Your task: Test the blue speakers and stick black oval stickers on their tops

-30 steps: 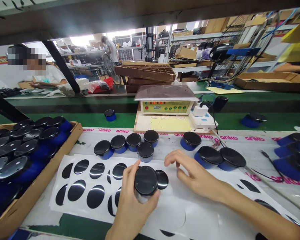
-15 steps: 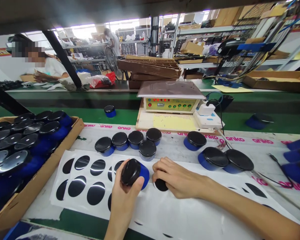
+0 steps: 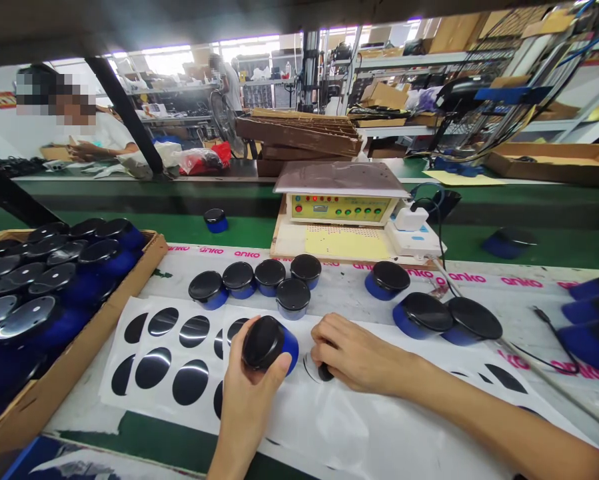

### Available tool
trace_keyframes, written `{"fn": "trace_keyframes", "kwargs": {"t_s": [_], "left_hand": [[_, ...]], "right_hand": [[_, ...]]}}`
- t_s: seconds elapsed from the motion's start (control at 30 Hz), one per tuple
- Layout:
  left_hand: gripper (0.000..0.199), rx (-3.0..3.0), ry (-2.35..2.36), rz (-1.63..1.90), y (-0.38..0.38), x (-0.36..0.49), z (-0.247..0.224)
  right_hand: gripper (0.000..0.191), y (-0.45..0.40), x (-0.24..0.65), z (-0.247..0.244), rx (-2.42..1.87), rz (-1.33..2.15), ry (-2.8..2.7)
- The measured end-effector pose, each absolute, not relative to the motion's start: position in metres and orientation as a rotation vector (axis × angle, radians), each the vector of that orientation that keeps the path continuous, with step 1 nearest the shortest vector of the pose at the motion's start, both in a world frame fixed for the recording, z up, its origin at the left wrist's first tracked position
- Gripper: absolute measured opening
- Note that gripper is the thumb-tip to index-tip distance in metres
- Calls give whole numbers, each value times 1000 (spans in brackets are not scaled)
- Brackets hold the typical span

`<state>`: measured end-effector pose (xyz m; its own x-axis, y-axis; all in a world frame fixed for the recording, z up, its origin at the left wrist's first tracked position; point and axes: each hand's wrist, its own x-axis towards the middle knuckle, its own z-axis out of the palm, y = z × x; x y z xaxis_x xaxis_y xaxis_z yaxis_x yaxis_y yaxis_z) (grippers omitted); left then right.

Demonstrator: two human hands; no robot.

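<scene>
The right hand (image 3: 356, 357) covered most of the black round sticker (image 3: 324, 372) under its fingertips, so only a dark sliver showed. The left hand (image 3: 249, 400) hid the underside of the blue puck (image 3: 269, 345). The cardboard tray (image 3: 79, 347) at lower left ran off the frame's edge. Blue pieces (image 3: 592, 313) at far right were cut off and blurred.

One camera sits on the person's head, close up. It looks forward and down over the white sticker sheet (image 3: 189, 353), with shelves far behind.
</scene>
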<state>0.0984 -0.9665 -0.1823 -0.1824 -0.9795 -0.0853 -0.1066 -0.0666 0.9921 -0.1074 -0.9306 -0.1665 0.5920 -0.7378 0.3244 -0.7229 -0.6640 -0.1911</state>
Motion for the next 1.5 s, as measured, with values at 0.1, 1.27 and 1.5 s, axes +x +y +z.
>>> {"fn": "trace_keyframes", "kwargs": {"t_s": [0.1, 1.27, 1.5], "left_hand": [[61, 1227, -1387, -1333, -963, 95, -181], [80, 1047, -2121, -1372, -938, 72, -187], [78, 1023, -2117, -1349, -936, 72, -188]], "right_hand": [[11, -918, -122, -155, -2778, -612, 1307], [30, -856, -63, -177, -787, -1545, 1716], [27, -859, -59, -174, -964, -1603, 1909]]}}
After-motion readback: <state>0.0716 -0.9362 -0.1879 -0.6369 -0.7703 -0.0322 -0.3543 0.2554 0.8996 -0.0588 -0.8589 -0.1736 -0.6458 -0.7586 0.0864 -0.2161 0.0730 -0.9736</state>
